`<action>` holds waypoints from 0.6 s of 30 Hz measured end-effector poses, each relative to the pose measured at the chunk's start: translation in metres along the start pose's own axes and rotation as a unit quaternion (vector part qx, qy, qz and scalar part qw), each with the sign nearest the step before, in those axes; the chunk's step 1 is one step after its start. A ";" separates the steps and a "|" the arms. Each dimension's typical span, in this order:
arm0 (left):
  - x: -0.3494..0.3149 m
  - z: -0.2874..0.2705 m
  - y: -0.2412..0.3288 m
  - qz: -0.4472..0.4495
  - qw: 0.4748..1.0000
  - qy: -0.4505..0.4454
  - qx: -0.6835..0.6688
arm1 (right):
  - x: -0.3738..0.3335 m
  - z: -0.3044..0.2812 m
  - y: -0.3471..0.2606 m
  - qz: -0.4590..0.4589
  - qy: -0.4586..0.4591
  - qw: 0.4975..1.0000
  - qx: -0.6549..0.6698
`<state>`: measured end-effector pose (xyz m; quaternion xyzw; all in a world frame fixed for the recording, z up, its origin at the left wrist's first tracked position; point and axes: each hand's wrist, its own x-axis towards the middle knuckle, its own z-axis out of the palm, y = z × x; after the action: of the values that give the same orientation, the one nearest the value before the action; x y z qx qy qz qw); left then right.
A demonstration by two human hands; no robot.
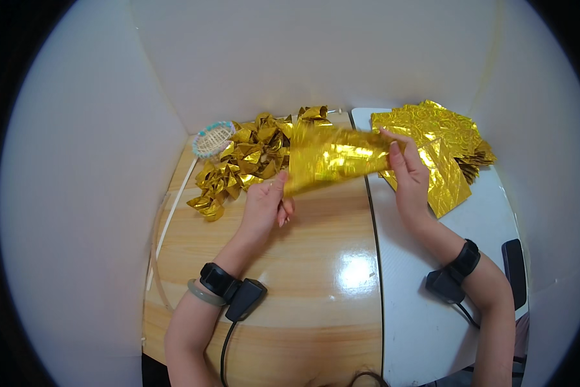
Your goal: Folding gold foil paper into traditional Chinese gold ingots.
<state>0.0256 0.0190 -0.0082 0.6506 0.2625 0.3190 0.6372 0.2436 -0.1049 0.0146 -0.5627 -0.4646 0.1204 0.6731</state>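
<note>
A shiny gold foil sheet (338, 155), narrowing toward its right end, is stretched between my two hands above the table. My right hand (409, 171) pinches the narrow right end between thumb and fingers. At the wider left end, my left hand (264, 206) has its thumb against the lower corner with its fingers curled below, closed on the sheet. Behind and left of the sheet lies a heap of folded gold foil pieces (261, 151). To the right, partly behind my right hand, is a pile of flat gold foil sheets (432, 132).
A small round woven basket (214, 140) with a pale blue-trimmed rim sits at the back left. The wood-grain tabletop (290, 277) meets a white board (419, 342) on the right, where a black oblong object (513, 274) lies. Cables hang from black wrist straps. Pale walls enclose the table.
</note>
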 end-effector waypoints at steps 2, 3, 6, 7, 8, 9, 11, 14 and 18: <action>0.001 0.001 -0.002 0.003 0.999 -0.013 -0.045 | 0.001 -0.006 0.010 -0.007 -0.004 1.000 0.008; 0.000 0.003 -0.003 -0.008 0.999 -0.001 -0.053 | 0.002 -0.007 0.012 -0.012 -0.011 1.000 0.016; 0.001 0.006 0.001 -0.027 0.994 0.032 -0.101 | -0.001 -0.007 0.012 -0.087 -0.079 0.992 0.045; 0.002 0.005 0.003 -0.037 0.988 0.052 -0.141 | -0.002 -0.006 0.004 -0.126 -0.115 0.985 0.025; 0.003 0.004 0.003 -0.036 0.988 0.056 -0.141 | 0.000 -0.006 0.005 -0.127 -0.118 0.985 0.027; 0.003 0.002 0.003 -0.040 0.975 0.077 -0.204 | 0.002 -0.007 0.006 -0.234 -0.156 0.959 -0.033; 0.009 -0.010 -0.008 -0.045 0.949 0.114 -0.290 | 0.003 -0.009 0.001 -0.312 -0.209 0.923 -0.087; 0.012 0.001 0.003 -0.008 0.941 0.127 -0.313 | 0.006 -0.018 0.028 -0.200 -0.245 0.947 -0.061; 0.010 -0.007 -0.006 -0.006 0.964 0.101 -0.245 | -0.003 -0.003 0.010 -0.158 -0.159 0.964 -0.144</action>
<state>0.0279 0.0313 -0.0131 0.4378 0.2432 0.4338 0.7490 0.2477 -0.1056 0.0049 -0.5469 -0.6607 0.0323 0.5132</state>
